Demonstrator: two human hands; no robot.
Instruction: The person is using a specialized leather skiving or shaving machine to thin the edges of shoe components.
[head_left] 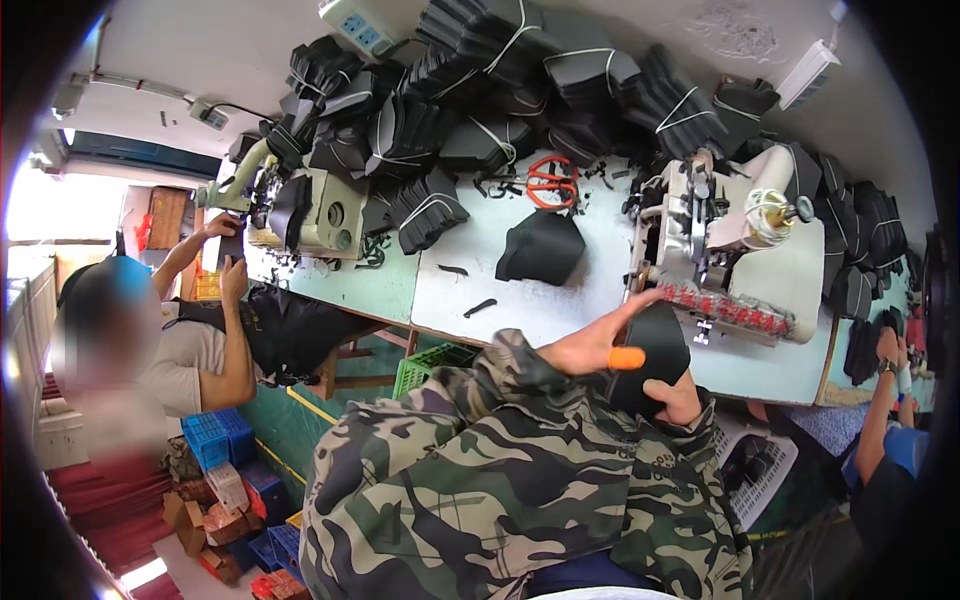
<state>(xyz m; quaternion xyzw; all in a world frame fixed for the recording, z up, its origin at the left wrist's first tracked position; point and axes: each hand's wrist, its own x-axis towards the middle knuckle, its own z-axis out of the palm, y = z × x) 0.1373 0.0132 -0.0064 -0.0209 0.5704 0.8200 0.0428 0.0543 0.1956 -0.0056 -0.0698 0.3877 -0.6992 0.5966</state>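
Grasping a black piece [658, 345] in the right hand [680, 400], right of the frame's centre, just below-left of a sewing machine [775, 272]; touching the piece's left side with the left hand [592, 345], cannot tell whether gripping.

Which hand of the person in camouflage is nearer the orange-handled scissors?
Left: the left hand is below the scissors in the picture; the right hand is lower and farther right, at the black piece.

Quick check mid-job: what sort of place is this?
Probably a sewing workshop, or something close. It shows in the right machine and left machine on the bench, the tied black stacks along the wall, and the scissors.
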